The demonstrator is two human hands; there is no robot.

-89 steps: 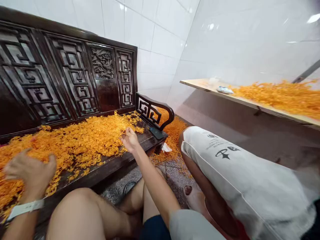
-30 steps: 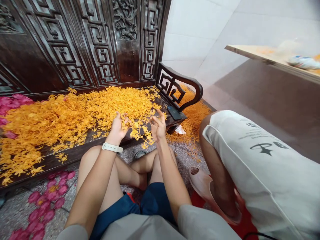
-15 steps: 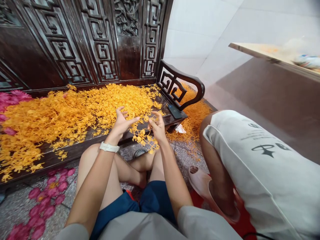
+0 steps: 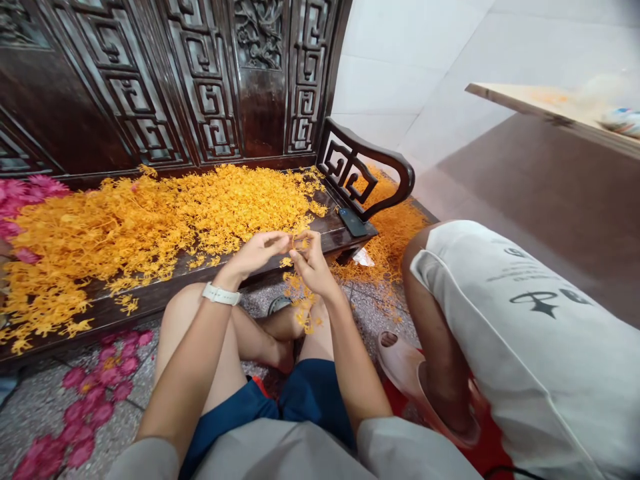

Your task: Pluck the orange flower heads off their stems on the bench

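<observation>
Together, our two hands meet in front of the bench (image 4: 263, 113), just above our knees. With our right hand (image 4: 303, 257) we pinch the top of a strand of yellow flowers (image 4: 301, 303) between thumb and fingers, and it hangs down below that hand, in front of our bare leg. Our left hand (image 4: 273, 247) comes in from the side with its fingers drawn narrow, the tips right by the same stem; we cannot tell whether they grip it too. We wear a pale watch (image 4: 221, 294) on the left wrist.

Behind our hands, a long yellow pile (image 4: 240, 200) covers much of the bench seat, with pink flowers (image 4: 25, 195) at its left end. A dark phone (image 4: 353, 222) lies beside the armrest (image 4: 395, 172). Next to us, on our right, is another person's leg in pale shorts (image 4: 505, 333).
</observation>
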